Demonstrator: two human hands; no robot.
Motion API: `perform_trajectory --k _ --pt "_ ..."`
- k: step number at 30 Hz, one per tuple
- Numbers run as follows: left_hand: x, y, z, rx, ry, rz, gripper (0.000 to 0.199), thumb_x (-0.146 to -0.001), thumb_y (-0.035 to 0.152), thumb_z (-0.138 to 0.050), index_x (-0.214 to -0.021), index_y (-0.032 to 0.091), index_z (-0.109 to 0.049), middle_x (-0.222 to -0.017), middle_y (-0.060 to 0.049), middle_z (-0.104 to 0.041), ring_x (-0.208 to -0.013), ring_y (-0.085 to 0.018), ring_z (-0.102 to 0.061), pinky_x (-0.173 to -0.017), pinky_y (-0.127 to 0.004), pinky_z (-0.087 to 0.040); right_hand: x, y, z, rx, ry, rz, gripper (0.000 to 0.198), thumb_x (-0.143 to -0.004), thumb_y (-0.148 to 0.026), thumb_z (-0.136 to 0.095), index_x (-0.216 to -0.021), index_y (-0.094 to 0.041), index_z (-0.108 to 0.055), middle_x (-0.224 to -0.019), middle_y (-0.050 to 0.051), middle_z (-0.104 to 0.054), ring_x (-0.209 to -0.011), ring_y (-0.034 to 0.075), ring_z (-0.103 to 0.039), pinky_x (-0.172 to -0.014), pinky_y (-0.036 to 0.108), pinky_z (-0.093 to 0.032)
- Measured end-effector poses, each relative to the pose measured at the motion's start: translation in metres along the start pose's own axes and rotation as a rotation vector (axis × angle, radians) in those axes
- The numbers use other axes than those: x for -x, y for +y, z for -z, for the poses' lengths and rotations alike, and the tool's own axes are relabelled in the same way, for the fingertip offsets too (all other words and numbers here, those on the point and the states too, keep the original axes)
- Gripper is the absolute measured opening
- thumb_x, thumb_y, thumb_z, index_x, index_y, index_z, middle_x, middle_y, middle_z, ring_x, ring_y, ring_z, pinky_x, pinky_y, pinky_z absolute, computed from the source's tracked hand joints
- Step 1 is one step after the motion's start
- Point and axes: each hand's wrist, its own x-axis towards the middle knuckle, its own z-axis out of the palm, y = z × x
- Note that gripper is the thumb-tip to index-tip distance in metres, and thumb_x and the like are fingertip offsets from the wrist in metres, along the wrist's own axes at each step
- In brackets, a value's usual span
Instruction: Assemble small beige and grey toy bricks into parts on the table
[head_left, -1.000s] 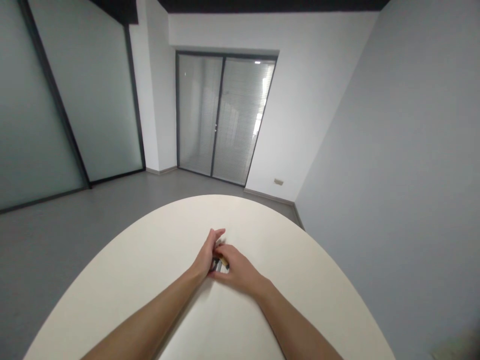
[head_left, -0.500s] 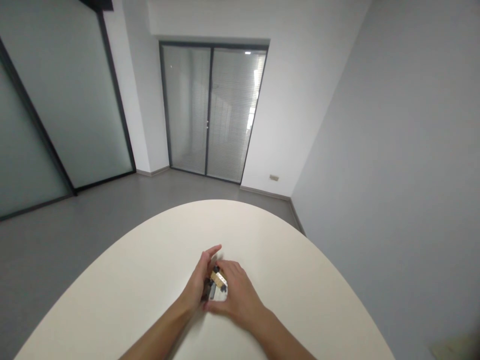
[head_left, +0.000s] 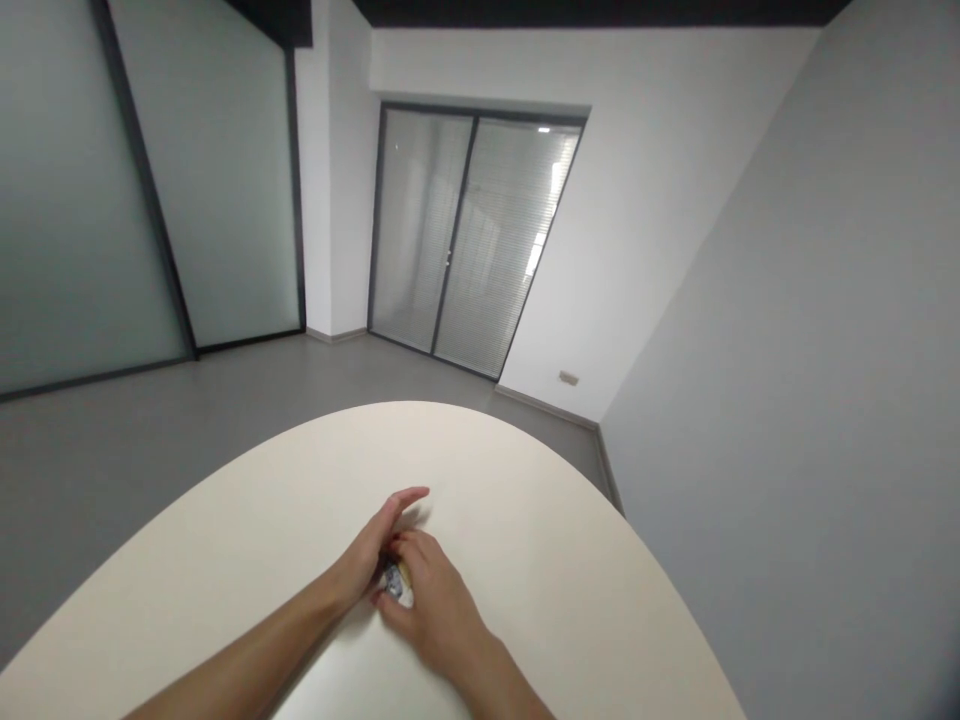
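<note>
A small object (head_left: 394, 580), built of white, tan and dark block-like pieces, lies low over the table between my hands, mostly covered by fingers. My right hand (head_left: 435, 595) wraps round its right side, with the thumb at the near end and the fingertips at the far end. My left hand (head_left: 371, 550) cups its left side. One left finger stretches out past the object to the far right. The other left fingers are largely hidden behind the object and the right hand.
The round cream table (head_left: 570, 590) spreads beneath both forearms. Beyond its curved edge lies grey floor (head_left: 247, 400). A glazed door with blinds (head_left: 480, 240) stands at the back, frosted panels (head_left: 217, 200) at the left and a plain wall (head_left: 810, 400) at the right.
My hands and the object appear farther left in the picture as the view tilts and turns. The object has turned and is more covered by my fingers.
</note>
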Motion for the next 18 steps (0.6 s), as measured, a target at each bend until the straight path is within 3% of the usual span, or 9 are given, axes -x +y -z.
perform_trajectory --k 3,10,13,18 --pt "-0.002 -0.005 0.002 -0.011 -0.006 -0.023 0.059 -0.095 0.063 -0.031 -0.132 0.026 -0.058 -0.146 -0.006 -0.051 -0.143 -0.025 -0.034 -0.123 -0.046 -0.014 -0.002 0.002 0.001 0.038 -0.031 0.021 0.046 -0.079 -0.017 -0.071 -0.122 -0.018 -0.058 -0.126 0.009 -0.058 -0.122 0.024 -0.049 -0.11 0.038 -0.039" --pt "0.0 -0.005 0.0 0.06 -0.038 -0.044 0.058 -0.093 0.067 -0.033 -0.125 0.028 -0.061 -0.143 -0.005 -0.053 -0.142 -0.026 -0.035 -0.122 -0.047 -0.016 0.004 -0.006 0.004 0.057 -0.04 0.061 0.055 -0.072 -0.027 -0.079 -0.122 -0.018 -0.057 -0.126 0.009 -0.058 -0.12 0.026 -0.049 -0.11 0.04 -0.037" --pt "-0.002 -0.007 -0.002 0.071 -0.044 -0.036 0.058 -0.092 0.067 -0.037 -0.122 0.026 -0.063 -0.141 -0.007 -0.055 -0.14 -0.027 -0.038 -0.122 -0.047 -0.017 0.007 -0.008 0.006 0.047 -0.039 0.039 0.048 -0.074 -0.022 -0.076 -0.119 -0.02 -0.058 -0.124 0.007 -0.059 -0.118 0.024 -0.05 -0.107 0.038 -0.04" --pt "-0.013 -0.016 -0.009 0.179 0.041 -0.037 0.061 -0.088 0.07 -0.039 -0.117 0.021 -0.064 -0.135 -0.01 -0.06 -0.136 -0.026 -0.044 -0.121 -0.045 -0.021 0.009 -0.004 0.012 0.085 -0.034 0.018 0.055 -0.077 -0.024 -0.074 -0.128 -0.019 -0.053 -0.133 0.009 -0.054 -0.126 0.024 -0.045 -0.111 0.039 -0.036"
